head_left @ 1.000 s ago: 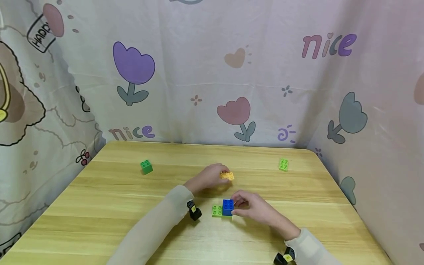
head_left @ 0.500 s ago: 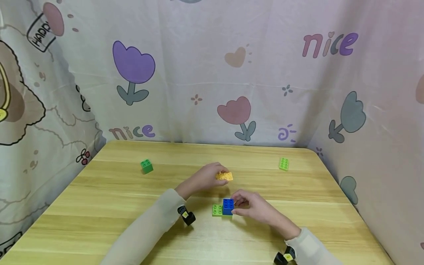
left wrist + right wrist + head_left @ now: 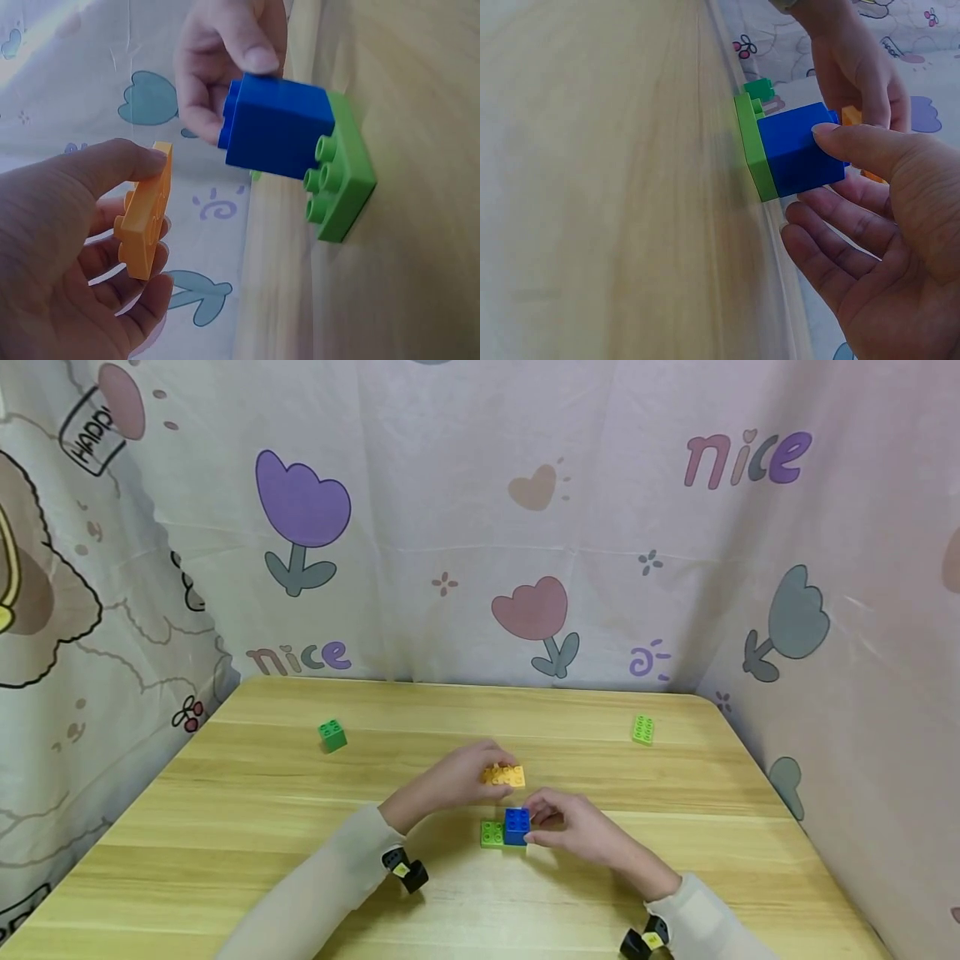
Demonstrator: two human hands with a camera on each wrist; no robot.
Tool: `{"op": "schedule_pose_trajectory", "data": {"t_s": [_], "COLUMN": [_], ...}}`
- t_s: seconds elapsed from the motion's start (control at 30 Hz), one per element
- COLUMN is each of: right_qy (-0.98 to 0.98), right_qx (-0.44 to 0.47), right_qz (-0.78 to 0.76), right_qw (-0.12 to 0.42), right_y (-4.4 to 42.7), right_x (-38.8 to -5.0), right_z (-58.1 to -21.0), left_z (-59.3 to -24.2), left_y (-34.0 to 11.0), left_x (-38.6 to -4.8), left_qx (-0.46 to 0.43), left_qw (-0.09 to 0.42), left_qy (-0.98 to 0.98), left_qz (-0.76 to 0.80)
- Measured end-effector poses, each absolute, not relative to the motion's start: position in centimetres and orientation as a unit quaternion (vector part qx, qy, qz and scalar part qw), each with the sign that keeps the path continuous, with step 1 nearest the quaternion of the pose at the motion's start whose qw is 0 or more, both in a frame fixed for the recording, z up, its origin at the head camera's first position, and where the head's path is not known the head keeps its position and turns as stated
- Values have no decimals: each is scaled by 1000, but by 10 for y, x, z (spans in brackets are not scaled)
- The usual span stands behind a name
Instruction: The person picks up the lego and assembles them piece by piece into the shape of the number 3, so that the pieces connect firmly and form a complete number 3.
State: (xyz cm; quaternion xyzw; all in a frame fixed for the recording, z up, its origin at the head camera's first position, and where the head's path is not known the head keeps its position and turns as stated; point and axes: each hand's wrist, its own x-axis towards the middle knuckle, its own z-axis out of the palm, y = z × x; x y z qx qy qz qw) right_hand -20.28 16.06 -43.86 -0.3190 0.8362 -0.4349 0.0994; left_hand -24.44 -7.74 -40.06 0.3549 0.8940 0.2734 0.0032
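My left hand [image 3: 467,775] pinches a flat yellow-orange building brick [image 3: 504,776] between thumb and fingers, raised off the table behind the blue brick. In the left wrist view the yellow-orange brick [image 3: 144,217] has its studs turned toward the palm. A blue building brick [image 3: 517,827] sits on the right half of a flat light green brick [image 3: 492,834], whose left studs are uncovered. My right hand [image 3: 581,829] holds the blue brick from the right. The right wrist view shows its thumb on one side of the blue brick [image 3: 801,150], with fingers at the opposite side.
On the wooden table [image 3: 187,860], a dark green brick [image 3: 332,736] stands at the back left. Another flat light green brick [image 3: 642,729] lies at the back right. A printed curtain [image 3: 420,527] hangs behind the table's far edge.
Carrying the yellow-orange brick, my left hand has lifted it and come slightly left and nearer, toward the blue and green bricks. The right hand stays in place on the blue brick.
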Motion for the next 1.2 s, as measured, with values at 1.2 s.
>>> {"op": "schedule_pose_trajectory", "data": {"t_s": [1.2], "right_qy": [828], "right_qx": [-316], "right_qz": [-447], "right_qw": [122], "right_y": [162], "right_x": [-205], "right_z": [-441], "left_z": [-413], "left_y": [-75], "left_x": [-214], "left_qx": [391], "left_qw": [48], "left_qy": [879], "left_qz": [270]}}
